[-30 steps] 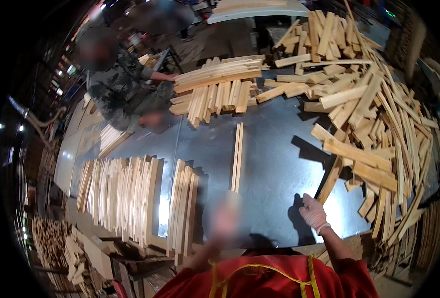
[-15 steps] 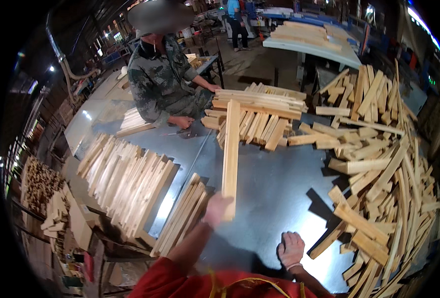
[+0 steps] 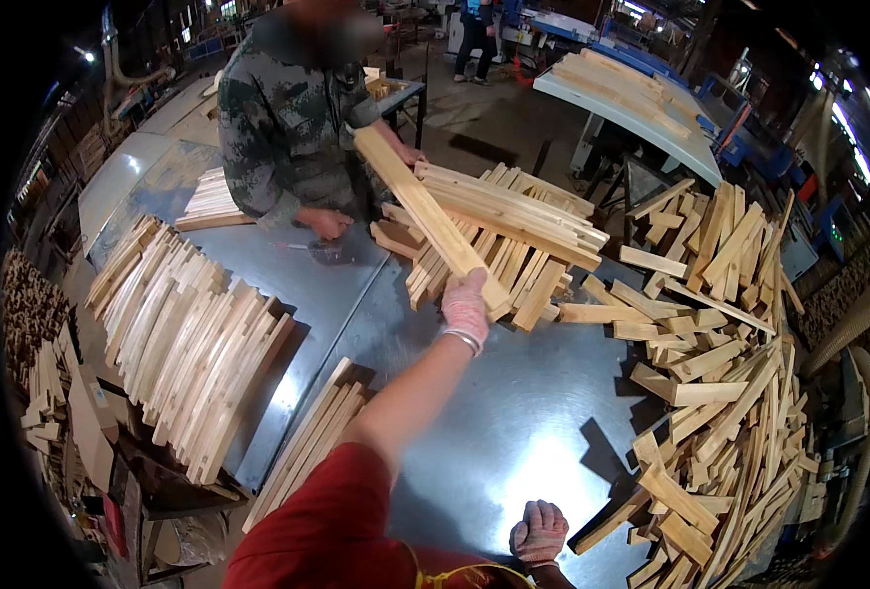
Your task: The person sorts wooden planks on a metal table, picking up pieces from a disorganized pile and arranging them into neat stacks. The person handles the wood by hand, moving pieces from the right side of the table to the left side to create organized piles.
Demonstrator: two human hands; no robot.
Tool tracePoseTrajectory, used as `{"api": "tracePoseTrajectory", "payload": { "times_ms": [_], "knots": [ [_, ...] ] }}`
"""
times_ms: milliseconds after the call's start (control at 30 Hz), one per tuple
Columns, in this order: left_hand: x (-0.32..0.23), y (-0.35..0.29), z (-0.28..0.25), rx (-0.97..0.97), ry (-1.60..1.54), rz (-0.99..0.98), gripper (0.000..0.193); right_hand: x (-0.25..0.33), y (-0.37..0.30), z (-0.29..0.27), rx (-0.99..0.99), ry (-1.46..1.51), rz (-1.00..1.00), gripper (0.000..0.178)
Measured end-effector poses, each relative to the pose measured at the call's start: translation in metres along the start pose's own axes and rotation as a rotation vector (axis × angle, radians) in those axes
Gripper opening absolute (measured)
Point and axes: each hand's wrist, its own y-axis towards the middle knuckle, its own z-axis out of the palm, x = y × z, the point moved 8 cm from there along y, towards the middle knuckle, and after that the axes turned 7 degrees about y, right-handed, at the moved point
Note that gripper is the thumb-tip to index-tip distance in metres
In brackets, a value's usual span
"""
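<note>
Pale wood, one board (image 3: 419,201), is in my left hand (image 3: 464,302), fingers wrapped firmly round its near end; it slants across the near side of the cross-laid stack (image 3: 514,213), touching or just above, I cannot tell which; I judge this the carrying step, and the next move calls for turning my wrist to line the board up; I reach far forward, elbow nearly straight; my right hand (image 3: 540,535) lies low at the table (image 3: 514,393), fingers curled; whether they grip anything I cannot tell.
</note>
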Motion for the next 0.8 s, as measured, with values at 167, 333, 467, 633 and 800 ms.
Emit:
{"api": "tracePoseTrajectory", "payload": {
  "times_ms": [167, 333, 467, 633, 800],
  "knots": [
    [0.025, -0.016, 0.067, 0.402, 0.44, -0.12, 0.04, 0.001, 0.0, 0.01, -0.005, -0.018, -0.018, 0.035],
    [0.047, -0.134, 0.069, 0.919, 1.004, 0.247, 0.049, 0.004, -0.002, 0.007, -0.026, -0.004, -0.011, 0.035],
    [0.092, -0.247, 0.014, 1.127, 1.128, 0.187, 0.055, 0.006, 0.003, -0.014, -0.07, 0.059, 0.014, 0.038],
    [0.105, -0.351, -0.063, 1.312, 1.23, -0.062, 0.048, -0.008, 0.02, -0.039, -0.101, 0.205, 0.015, 0.038],
    [0.103, -0.383, -0.131, 1.168, 1.282, -0.01, 0.038, -0.099, 0.0, -0.066, -0.403, 0.863, 0.658, 0.049]
  ]
}}
